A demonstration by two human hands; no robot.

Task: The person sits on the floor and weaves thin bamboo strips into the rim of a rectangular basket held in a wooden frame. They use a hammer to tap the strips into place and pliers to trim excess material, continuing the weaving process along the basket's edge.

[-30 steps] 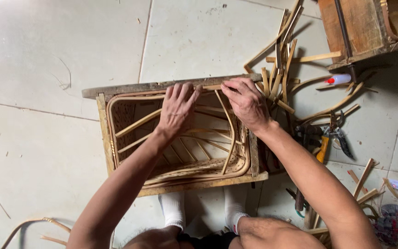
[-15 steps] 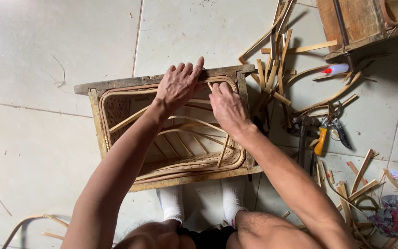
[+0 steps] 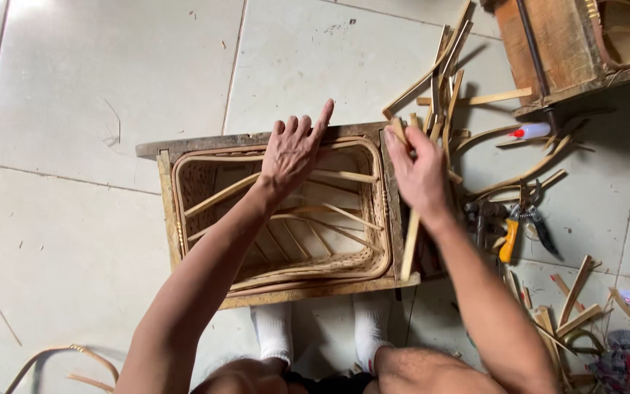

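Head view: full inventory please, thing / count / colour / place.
Wooden frame: 1, weathered brown, centre floor.
Basket: 1, tan woven, inside the frame.
Strip: 1, pale tan, along the frame's right side, in the right hand.
Loose strips: many, tan, floor right of the frame.
Pliers: 1, orange handle, right of the frame.
Glue bottles: 2 seen, clear with red tips, right side.
Second frame: 1, brown, top right corner.
Bent cane: 1, tan, bottom left.
Tile floor: pale grey.
Socks: 2, white, below the frame.
Left hand: on the basket's far rim, open.
Right hand: gripping the strip.
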